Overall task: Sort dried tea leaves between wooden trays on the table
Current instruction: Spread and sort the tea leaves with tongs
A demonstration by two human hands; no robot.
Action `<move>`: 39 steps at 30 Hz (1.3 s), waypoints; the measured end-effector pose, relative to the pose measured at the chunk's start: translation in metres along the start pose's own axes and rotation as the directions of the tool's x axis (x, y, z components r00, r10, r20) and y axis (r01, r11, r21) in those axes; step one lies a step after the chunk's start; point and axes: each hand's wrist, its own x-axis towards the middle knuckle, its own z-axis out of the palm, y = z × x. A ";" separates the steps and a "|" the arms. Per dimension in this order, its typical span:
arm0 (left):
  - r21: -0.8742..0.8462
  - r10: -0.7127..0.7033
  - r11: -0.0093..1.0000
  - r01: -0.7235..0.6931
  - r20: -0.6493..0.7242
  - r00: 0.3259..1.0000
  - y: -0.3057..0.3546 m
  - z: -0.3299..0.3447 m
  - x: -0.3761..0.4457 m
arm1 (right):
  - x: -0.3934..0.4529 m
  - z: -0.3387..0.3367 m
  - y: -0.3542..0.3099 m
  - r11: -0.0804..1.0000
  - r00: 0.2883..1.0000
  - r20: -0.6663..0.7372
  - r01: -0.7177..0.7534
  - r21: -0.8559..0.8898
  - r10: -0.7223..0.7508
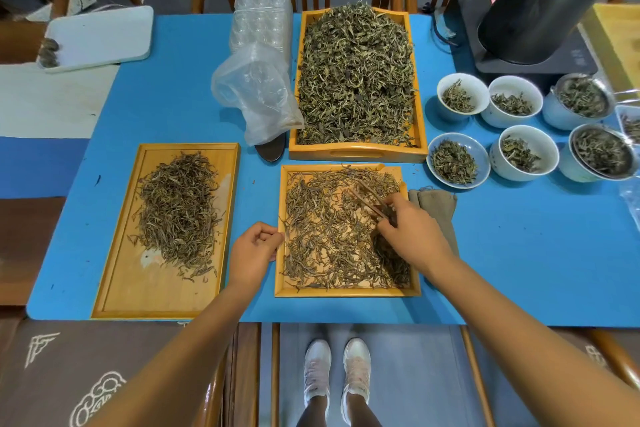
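The near tray [346, 291], a shallow square of pale wood with a raised rim, sits at the centre of the blue mat [519, 270] and holds a thin, loose scatter of dried tea leaves [322, 236], wiry and brown-green, with bare wood showing between them. The right hand [408, 232] reaches in from 5 o'clock, forearm bare, wrist bent down over the tray's right half; its fingers and thumb are curled round dark wooden tongs [369, 199], which slant toward 11 o'clock with their tips low among the leaves. Whether the tips have a leaf between them cannot be told. The left hand [254, 248] comes from 7 o'clock and rests at the tray's left rim, fingers loosely curled under, thumb against the wood edge; it holds no tool.

At 9 o'clock from this tray lies the long tray [114, 288], flat and rectangular, the same honey wood, with a denser oval heap of darker, straighter leaves in its upper half. At 12 o'clock stands the big tray [356, 152], deeper, with a cut handle slot in its near wall, piled full of greener, curlier leaf. Just left of it are a crumpled clear bag [256, 94] and stacked clear plastic moulds [263, 10]. A folded grey cloth [436, 201] touches the near tray's right side. At 2 o'clock stand white bowls [459, 97] of leaf, some glazed, some with steel rims, and beyond them a matte black machine [533, 10]. A white board [100, 35] lies at 10 o'clock
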 end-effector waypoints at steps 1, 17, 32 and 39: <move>-0.002 -0.001 1.000 0.001 0.000 1.000 0.000 0.000 0.000 | -0.001 -0.001 0.002 1.000 1.000 -0.017 -0.015 0.009 0.015; -0.025 0.002 1.000 -0.002 -0.001 1.000 0.002 0.000 -0.002 | -0.025 -0.018 0.012 0.995 0.996 0.054 -0.068 -0.078 0.072; -0.028 -0.002 1.000 0.002 -0.007 1.000 -0.002 0.001 0.001 | 0.004 0.014 -0.055 0.988 0.973 0.202 0.129 -0.082 -0.111; -0.031 -0.004 1.000 0.003 -0.009 1.000 -0.005 0.001 0.002 | 0.009 0.013 -0.052 0.988 0.979 0.170 0.127 -0.082 -0.112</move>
